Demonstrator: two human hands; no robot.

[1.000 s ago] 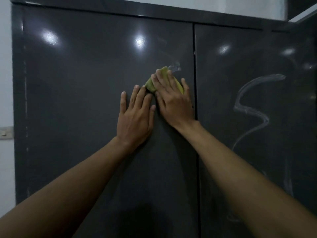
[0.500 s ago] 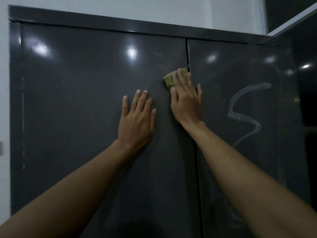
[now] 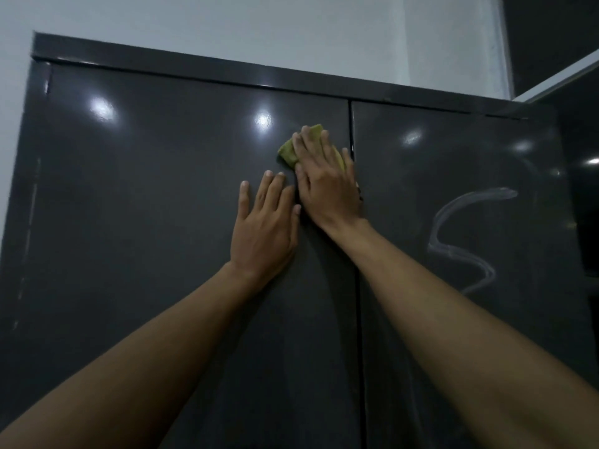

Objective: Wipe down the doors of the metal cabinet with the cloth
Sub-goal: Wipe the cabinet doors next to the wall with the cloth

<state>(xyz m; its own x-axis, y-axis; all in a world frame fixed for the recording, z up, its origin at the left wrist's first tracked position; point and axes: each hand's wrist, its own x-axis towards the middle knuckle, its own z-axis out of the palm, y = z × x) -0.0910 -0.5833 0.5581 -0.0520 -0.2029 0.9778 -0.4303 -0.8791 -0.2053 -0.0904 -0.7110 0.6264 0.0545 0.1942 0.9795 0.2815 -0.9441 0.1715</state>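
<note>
The folded yellow-green cloth (image 3: 287,152) sits under my right hand (image 3: 327,187), straight fingers pressing it high on the glossy dark grey metal left door (image 3: 146,205) by the centre seam (image 3: 351,131), my left hand (image 3: 264,230) spread flat beside, a pale S-shaped smear (image 3: 460,236) on the right door (image 3: 453,335).

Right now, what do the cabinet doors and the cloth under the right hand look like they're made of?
Cabinet doors: probably painted sheet metal, dark grey and semi-gloss, going by the crisp light reflections and the thin straight seam between them. Cloth under the right hand: soft yellow-green fabric, matte and bunched; the weave is too small to tell.
</note>
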